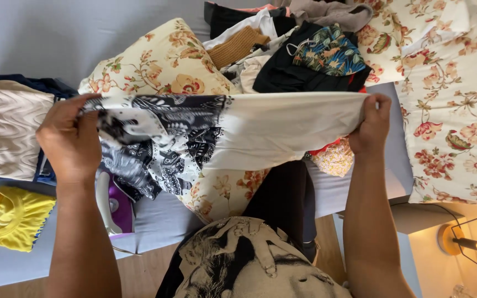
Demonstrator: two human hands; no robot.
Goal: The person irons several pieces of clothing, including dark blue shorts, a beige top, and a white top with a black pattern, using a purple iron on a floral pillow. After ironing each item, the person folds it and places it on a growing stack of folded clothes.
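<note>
A black-and-white patterned garment (205, 138) is held taut between the left hand (70, 140) and right hand (372, 127), fingers pinched on its ends, so it hangs flat above the bed (161, 221).

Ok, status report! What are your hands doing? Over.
Left hand and right hand grip cloth ends, stretched flat. Pillow and clothes pile beyond. Nothing between.

Home bedroom, laundry being sorted. Bed (40, 33) with grey sheet carries a floral pillow (161, 60) and a floral duvet (454, 99) along its right edge. Heap of mixed clothes (293, 49) at the far edge, folded pieces at the left edge. Wood floor (139, 270), lit bedside lamp (470, 245) bottom right.
</note>
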